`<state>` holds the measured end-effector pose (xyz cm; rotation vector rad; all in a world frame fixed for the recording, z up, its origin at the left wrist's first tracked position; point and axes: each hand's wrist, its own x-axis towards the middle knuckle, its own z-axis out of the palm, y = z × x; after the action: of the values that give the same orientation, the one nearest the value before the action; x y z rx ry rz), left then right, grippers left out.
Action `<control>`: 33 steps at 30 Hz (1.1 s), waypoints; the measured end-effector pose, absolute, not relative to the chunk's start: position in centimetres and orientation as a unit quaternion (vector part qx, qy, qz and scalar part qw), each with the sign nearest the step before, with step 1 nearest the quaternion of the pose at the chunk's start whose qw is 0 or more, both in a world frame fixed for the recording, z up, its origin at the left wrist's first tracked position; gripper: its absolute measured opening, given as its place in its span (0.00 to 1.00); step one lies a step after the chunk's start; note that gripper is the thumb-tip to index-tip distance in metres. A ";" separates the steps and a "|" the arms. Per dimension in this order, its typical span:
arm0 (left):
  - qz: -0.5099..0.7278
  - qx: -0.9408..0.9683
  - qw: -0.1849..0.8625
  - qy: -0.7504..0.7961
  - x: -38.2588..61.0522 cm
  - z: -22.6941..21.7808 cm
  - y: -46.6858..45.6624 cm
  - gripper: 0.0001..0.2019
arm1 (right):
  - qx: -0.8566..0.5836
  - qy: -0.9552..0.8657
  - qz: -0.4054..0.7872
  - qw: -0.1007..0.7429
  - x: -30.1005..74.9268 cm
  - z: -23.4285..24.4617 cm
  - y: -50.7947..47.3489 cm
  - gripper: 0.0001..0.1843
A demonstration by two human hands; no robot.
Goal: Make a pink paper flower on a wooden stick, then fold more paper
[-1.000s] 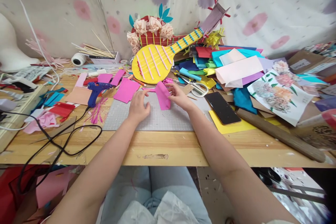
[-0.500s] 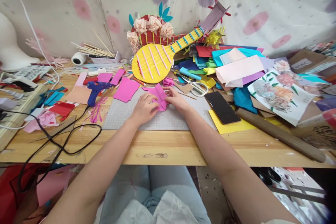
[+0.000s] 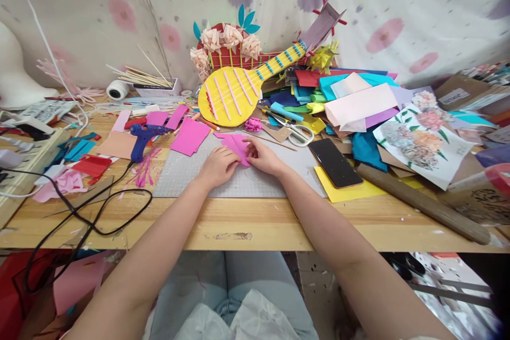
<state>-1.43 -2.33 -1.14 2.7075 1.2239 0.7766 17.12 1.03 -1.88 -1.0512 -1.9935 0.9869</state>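
Observation:
A small pink sheet of paper lies folded on the grey cutting mat in the middle of the wooden table. My left hand rests on the mat with its fingers curled onto the paper's near left edge. My right hand pinches the paper's right side, fingers pressed together on it. Both hands meet over the paper and press it down against the mat.
A blue glue gun with a black cord lies left of the mat, among pink paper pieces. Behind stands a yellow paper guitar. Scissors, a black phone, a wooden stick and stacked coloured sheets fill the right.
The pink paper was held up off the mat by my right hand; it now lies folded flat. My left hand has moved right onto it and both hands have closed together.

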 end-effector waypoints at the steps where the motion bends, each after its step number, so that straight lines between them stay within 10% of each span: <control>1: 0.260 0.876 0.036 0.404 -1.5 -1.1 -2.3 0.10 | -0.394 -0.752 0.401 0.344 17.2 -2.1 1.1 0.29; 33: 0.243 0.840 0.026 0.484 -2.2 -1.5 -1.6 0.11 | -0.371 -0.800 0.330 0.337 14.6 -2.5 -0.1 0.27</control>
<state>-2.21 -1.62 -1.51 2.5970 1.4962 0.7505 14.56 -0.07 -2.54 -0.9676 -2.0836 0.8604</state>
